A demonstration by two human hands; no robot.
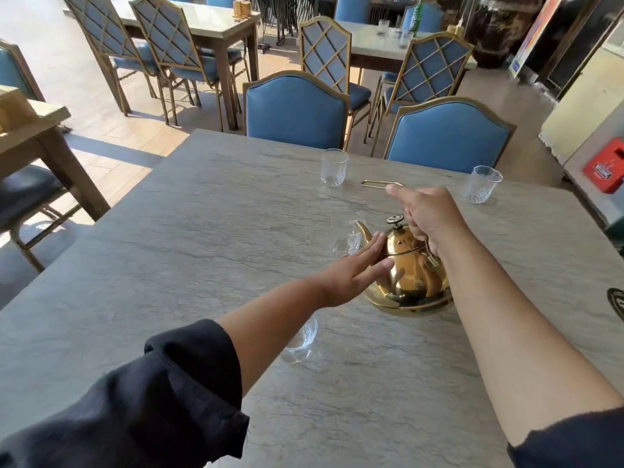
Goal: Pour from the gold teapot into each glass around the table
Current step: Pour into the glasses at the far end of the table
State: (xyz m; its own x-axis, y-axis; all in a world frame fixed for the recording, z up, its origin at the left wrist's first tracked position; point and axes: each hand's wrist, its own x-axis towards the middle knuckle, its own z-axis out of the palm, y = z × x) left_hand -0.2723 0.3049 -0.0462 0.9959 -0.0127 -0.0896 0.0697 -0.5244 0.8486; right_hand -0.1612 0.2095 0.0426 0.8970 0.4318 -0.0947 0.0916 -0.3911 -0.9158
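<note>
The gold teapot (410, 278) rests on the grey stone table (202, 231), spout pointing left and away from me. My right hand (429, 217) is closed around its thin wire handle above the lid. My left hand (354, 275) lies flat with fingers apart against the pot's left side. A clear glass (346, 238) stands just beyond the spout. Another glass (302, 339) sits near me, partly hidden under my left forearm. Two more glasses stand at the far edge: one (333, 167) in the middle, one (481, 189) on the right.
A gold wire loop (378, 184) lies on the table between the far glasses. Two blue chairs (297, 109) are pushed in at the far side. Other tables and chairs fill the room behind. A red crate (606, 165) sits at the right.
</note>
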